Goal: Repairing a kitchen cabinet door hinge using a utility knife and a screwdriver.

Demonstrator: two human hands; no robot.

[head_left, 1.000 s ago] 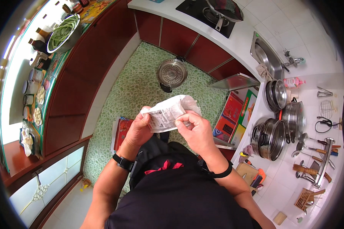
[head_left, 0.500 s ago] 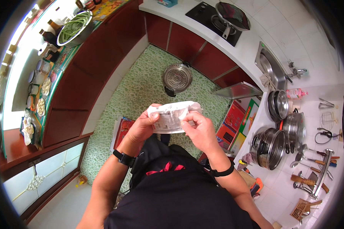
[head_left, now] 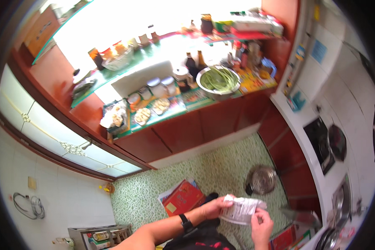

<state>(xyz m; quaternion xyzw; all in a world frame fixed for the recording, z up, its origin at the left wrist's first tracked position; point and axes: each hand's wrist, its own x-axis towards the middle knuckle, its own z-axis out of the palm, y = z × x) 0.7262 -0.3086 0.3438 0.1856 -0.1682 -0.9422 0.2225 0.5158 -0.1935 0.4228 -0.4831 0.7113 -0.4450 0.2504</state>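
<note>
Both hands are holding a white packet (head_left: 242, 209) low over the green floor (head_left: 221, 171), its long axis running left to right. The left hand (head_left: 216, 207) is pinching its left end; the right hand (head_left: 260, 225) is gripping from below, fingers closed on its right edge.

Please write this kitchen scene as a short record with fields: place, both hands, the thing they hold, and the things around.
place: narrow kitchen seen from above, green patterned floor, red-brown cabinets
left hand: grips the left end of a white printed plastic packet
right hand: pinches the packet's right lower edge
packet: held in the air between both hands, crumpled
wrist: black watch on the left arm
floor nearby: round metal pot; red carton
counter: metal bowl of green vegetables, jars, bottles
right side: black stove
</note>
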